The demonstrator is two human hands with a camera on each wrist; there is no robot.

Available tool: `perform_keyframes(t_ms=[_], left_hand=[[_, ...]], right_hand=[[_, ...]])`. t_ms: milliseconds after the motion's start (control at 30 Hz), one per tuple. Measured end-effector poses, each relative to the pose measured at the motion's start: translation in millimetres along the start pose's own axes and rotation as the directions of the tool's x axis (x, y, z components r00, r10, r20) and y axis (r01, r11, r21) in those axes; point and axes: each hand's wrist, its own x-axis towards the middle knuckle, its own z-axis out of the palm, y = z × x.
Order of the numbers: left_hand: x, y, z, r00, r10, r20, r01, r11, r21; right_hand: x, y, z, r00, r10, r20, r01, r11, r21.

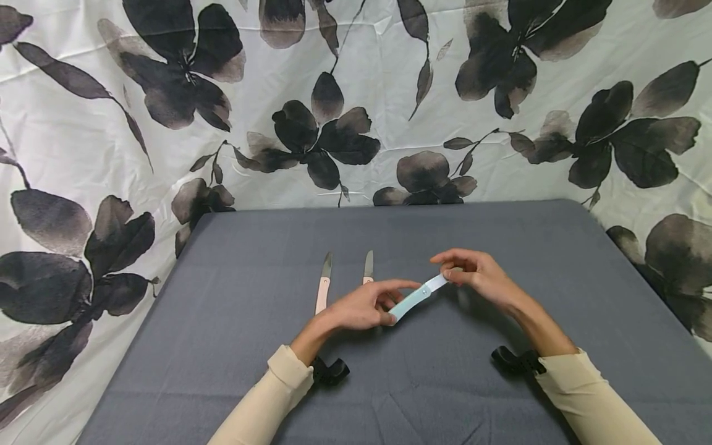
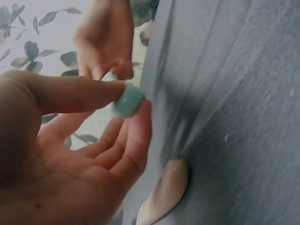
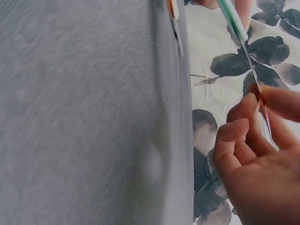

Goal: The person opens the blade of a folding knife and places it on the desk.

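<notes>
A knife with a mint-green handle (image 1: 410, 301) is held tilted above the table between both hands. My left hand (image 1: 360, 307) pinches the butt of the handle between thumb and fingers; the left wrist view shows that green end (image 2: 129, 101) up close. With thumb and fingertips my right hand (image 1: 483, 277) pinches the blade (image 1: 436, 282) near its tip. Left of it, a knife with a pale pink handle (image 1: 322, 295) lies on the table, blade pointing away. Beside that lies another pink-handled knife (image 1: 369, 267), its handle mostly hidden behind my left hand.
A grey cloth covers the table (image 1: 250, 371). Behind and at both sides hangs a white curtain with dark flowers (image 1: 356, 37). Black straps with mounts (image 1: 332, 372) sit at both wrists, below the cream sleeves (image 1: 272, 395).
</notes>
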Motion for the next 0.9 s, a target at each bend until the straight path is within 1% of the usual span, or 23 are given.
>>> perform_keyframes(t_ms=[100,167,333,467,533,600,733,800,900], left_hand=[[4.0,-0.3,8.1,0.998,0.027,-0.06,-0.027,1.0,-0.009],[6.8,-0.2,14.1,0.995,0.041,-0.091,-0.043,0.999,-0.017],[11.9,0.7,27.1,0.988,0.053,-0.143,-0.055,0.998,-0.009],[15.5,-0.3,34.4,0.982,0.053,-0.179,-0.056,0.998,-0.013],[18.0,-0.8,37.2,0.977,0.054,-0.205,-0.058,0.998,-0.017],[20.8,-1.6,39.7,0.97,0.058,-0.235,-0.064,0.998,-0.02],[25.9,-1.4,42.3,0.958,0.059,-0.281,-0.066,0.998,-0.016],[27.6,-0.8,42.2,0.954,0.051,-0.294,-0.053,0.999,-0.001],[29.8,-1.0,41.7,0.951,0.035,-0.306,-0.026,0.999,0.035]], right_hand=[[4.4,-0.5,0.7,0.998,0.031,-0.061,-0.025,0.995,0.094],[7.6,-0.9,2.3,0.995,0.046,-0.091,-0.03,0.985,0.169],[14.7,0.2,8.7,0.987,0.059,-0.146,-0.005,0.939,0.343],[21.5,2.4,14.0,0.979,0.063,-0.192,0.023,0.908,0.419],[25.7,3.6,16.2,0.974,0.069,-0.216,0.032,0.901,0.432],[29.7,4.6,18.0,0.969,0.077,-0.236,0.031,0.905,0.423],[35.8,5.6,19.8,0.959,0.096,-0.266,0.01,0.929,0.37],[38.2,6.2,20.0,0.957,0.105,-0.272,-0.007,0.941,0.339],[41.5,7.7,20.2,0.955,0.118,-0.272,-0.029,0.95,0.31]])
